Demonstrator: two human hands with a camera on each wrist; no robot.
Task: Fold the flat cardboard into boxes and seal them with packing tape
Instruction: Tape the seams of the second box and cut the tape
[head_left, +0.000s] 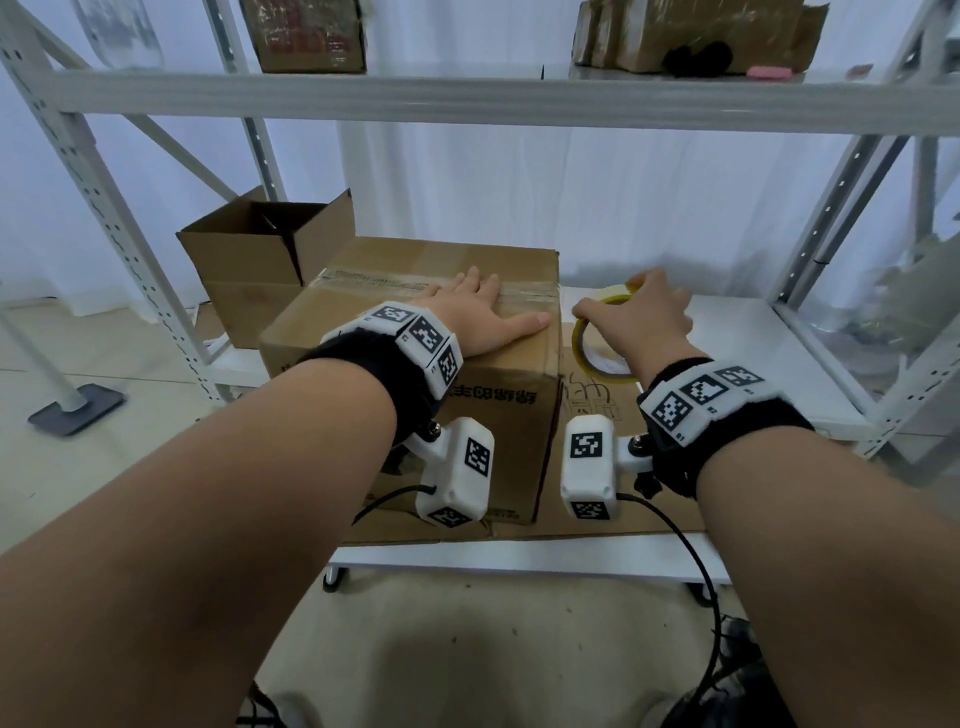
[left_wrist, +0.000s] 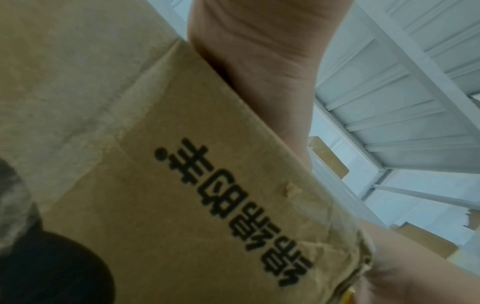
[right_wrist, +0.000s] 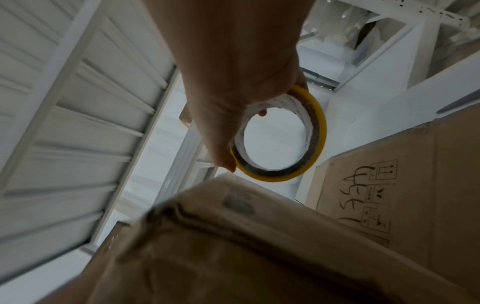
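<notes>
Left hand (head_left: 480, 312) lies flat, fingers spread, on the taped top seam of the folded box (head_left: 415, 364), likely pinning the flaps shut; the box stands on flat cardboard (head_left: 587, 467) on the shelf (head_left: 753, 332). Right hand (head_left: 649, 322) curls its fingers round the tape roll (right_wrist: 283, 139), just beside the box's right edge, seemingly ready to run more tape

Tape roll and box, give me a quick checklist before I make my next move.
1. Closed box flaps shut: ok.
2. Left hand flat on the top seam: ok.
3. Right hand grips tape roll: ok.
4. Tape strip already runs along the top seam: ok.
5. Strip cut free of the roll: cannot tell.
6. Flat cardboard lies under the box, not yet folded: ok.
</notes>
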